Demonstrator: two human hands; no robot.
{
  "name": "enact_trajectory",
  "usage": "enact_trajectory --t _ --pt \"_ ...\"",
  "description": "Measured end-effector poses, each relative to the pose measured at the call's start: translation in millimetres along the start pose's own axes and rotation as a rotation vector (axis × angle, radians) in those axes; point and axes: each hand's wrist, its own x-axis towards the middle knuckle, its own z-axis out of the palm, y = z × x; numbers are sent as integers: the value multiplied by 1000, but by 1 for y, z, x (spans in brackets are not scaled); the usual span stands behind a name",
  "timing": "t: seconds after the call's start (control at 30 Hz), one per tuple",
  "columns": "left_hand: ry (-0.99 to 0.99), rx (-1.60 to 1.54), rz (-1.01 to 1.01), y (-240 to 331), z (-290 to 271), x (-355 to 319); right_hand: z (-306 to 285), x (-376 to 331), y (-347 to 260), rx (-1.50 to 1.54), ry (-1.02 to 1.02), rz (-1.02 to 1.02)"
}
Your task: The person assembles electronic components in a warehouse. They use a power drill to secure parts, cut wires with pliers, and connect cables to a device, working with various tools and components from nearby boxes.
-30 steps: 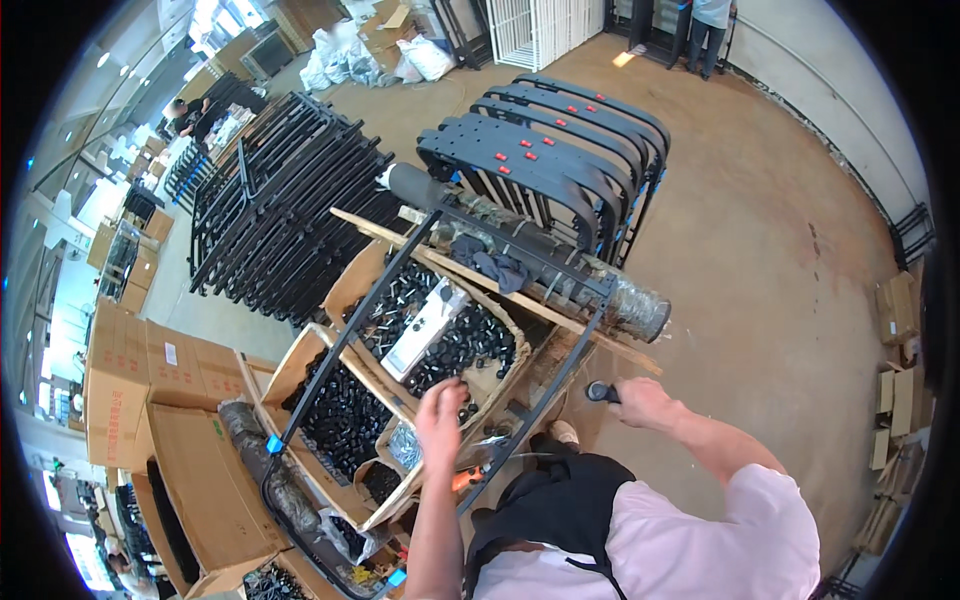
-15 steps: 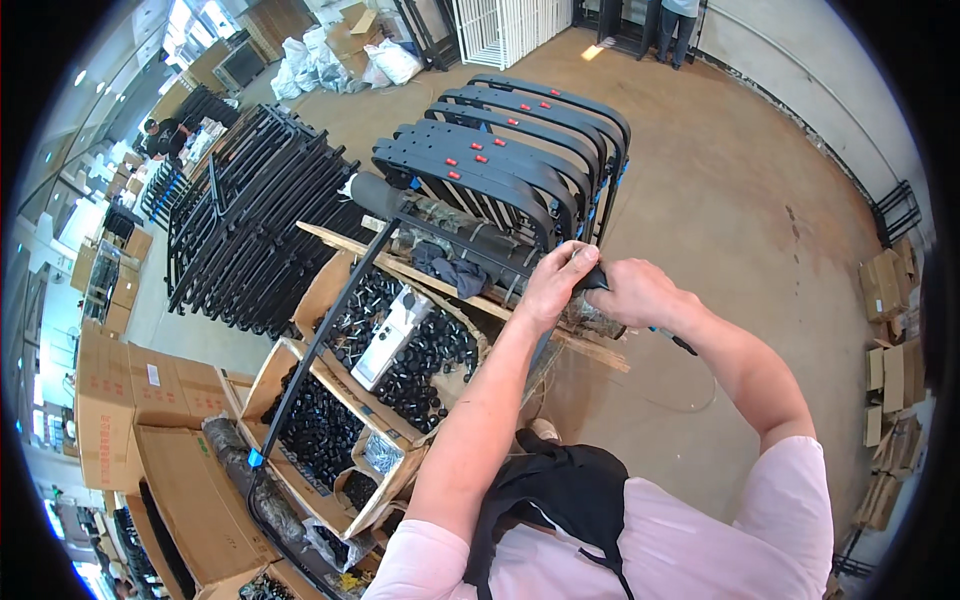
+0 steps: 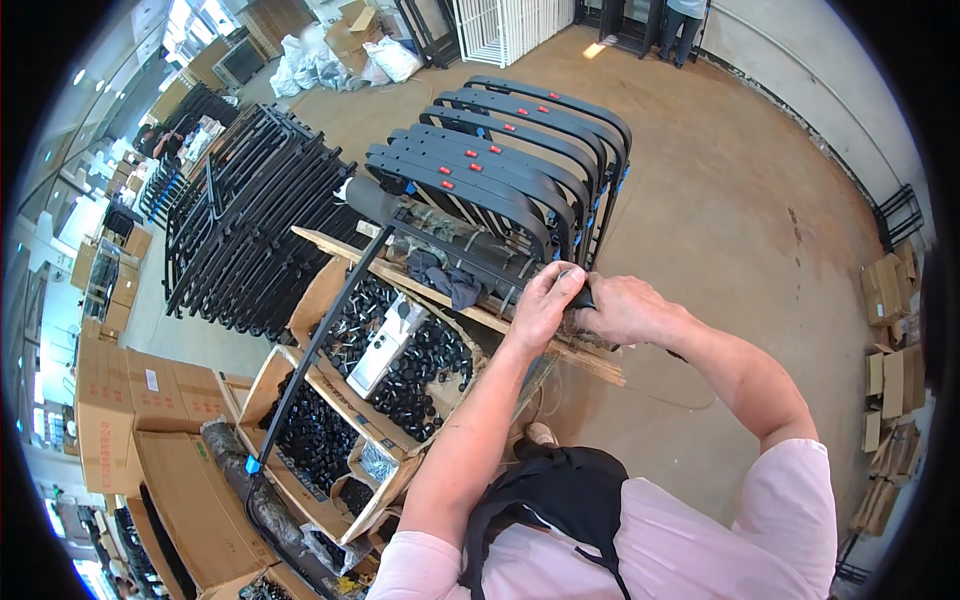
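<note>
A black metal tube frame (image 3: 325, 332) lies across the parts boxes and a padded bar, with blue tape on one lower corner. At its right end, my left hand (image 3: 543, 308) is closed, thumb and fingers pinched round the tube end. Close against it, my right hand (image 3: 630, 308) has its fingers curled round a black piece (image 3: 586, 297), mostly hidden between the two hands; its exact kind does not show. The padded bar (image 3: 373, 200), wrapped in worn plastic, runs beneath the frame, with a dark cloth (image 3: 447, 280) beside it.
Open wooden bins (image 3: 300, 352) with black plastic caps and a white box (image 3: 383, 350) stand at my left. Curved black frames (image 3: 500, 160) stand beyond my hands; more are stacked (image 3: 255, 220) far left. Cardboard boxes (image 3: 180, 390) sit near left. Other people are far off.
Both hands have shifted slightly nearer and left, still together at the tube end. The blue-and-black tip that showed below my right wrist is now mostly out of sight.
</note>
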Motion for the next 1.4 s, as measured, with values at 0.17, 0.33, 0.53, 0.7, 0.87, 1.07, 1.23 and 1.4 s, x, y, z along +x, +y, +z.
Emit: enact_trajectory --t 0.17,0.33,0.53,0.7,0.87,1.07,1.23,1.4 --pt "33 -1 19 -5 -2 -1 -2 1 -6 28 -52 23" --pt "31 10 24 -7 -4 0 0 12 -5 -1 -95 77" --pt "19 -52 -9 -14 -11 0 -10 12 -20 244 -299 228" --pt "-48 -69 -7 -16 -16 7 13 22 -22 216 -138 310" --pt "-111 -106 -18 -7 -17 7 9 20 -27 270 -127 350" --pt "-153 -122 -59 4 -16 8 12 12 -34 327 -61 363" --pt "-116 -121 14 19 -24 11 -4 7 -62 284 -11 365" --pt "-74 -71 45 81 -70 10 -29 36 -109 274 -5 275"
